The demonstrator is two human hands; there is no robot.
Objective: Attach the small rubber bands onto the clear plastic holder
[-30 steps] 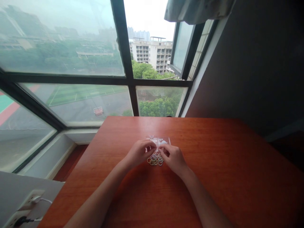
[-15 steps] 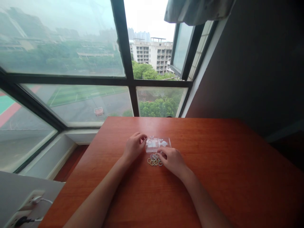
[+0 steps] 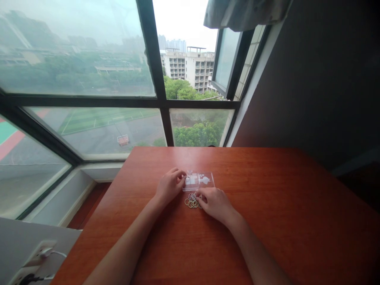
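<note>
A clear plastic box (image 3: pixel 209 183) with white printed shapes lies flat on the table. My left hand (image 3: pixel 172 184) is at its left edge, with thumb and fingers closed against that side. Just in front of the box is a small pile of thin, pale rings (image 3: pixel 190 203), some whitish and some yellowish-green. My right hand (image 3: pixel 214 201) reaches in from the right, its thumb and forefinger pinched over the right part of the pile. The fingertips cover some rings, and what sits between them is too small to make out.
The reddish-brown wooden table (image 3: pixel 282 206) runs up to a dark-framed window (image 3: pixel 118 102). A dark wall (image 3: pixel 314 79) rises on the right. At lower left, plugs and cables sit in wall sockets (image 3: pixel 41 253).
My left hand's fingers have come down slightly onto the box's left edge. My right hand has shifted slightly left and lower, its fingertips now over the rings.
</note>
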